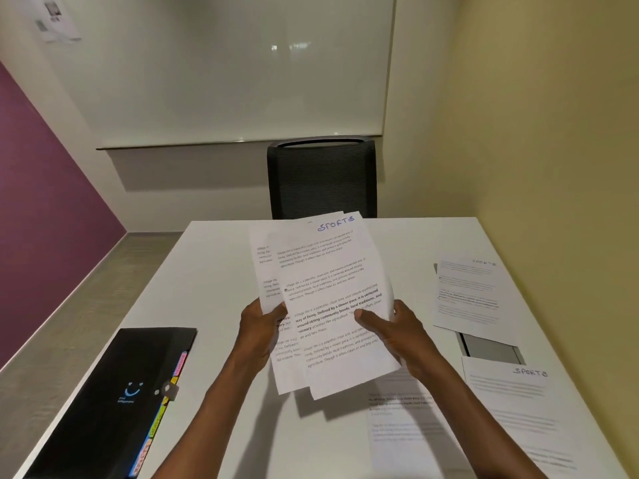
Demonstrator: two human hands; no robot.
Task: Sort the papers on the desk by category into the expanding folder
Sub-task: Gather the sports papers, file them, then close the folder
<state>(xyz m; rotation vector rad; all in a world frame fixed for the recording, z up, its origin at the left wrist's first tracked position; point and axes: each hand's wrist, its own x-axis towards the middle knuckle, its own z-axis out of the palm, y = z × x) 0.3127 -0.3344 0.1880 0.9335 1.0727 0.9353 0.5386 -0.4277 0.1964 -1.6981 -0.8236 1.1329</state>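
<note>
Above the white desk (pixel 221 271), left hand (pixel 258 328) and right hand (pixel 394 331) clamped on a fanned paper stack (pixel 325 299) headed "SPORTS", closed black expanding folder (pixel 114 402) flat at left, loose sheets (pixel 466 295) at right.

I read "SPORTS" handwritten in blue atop the front held sheet (pixel 332 299), whose printed text begins "Village life is a peaceful, close-knit…". The same word heads the far right sheet (pixel 466 292) and the near right sheet (pixel 518 402); the folder (pixel 103 402) print is too small.
</note>
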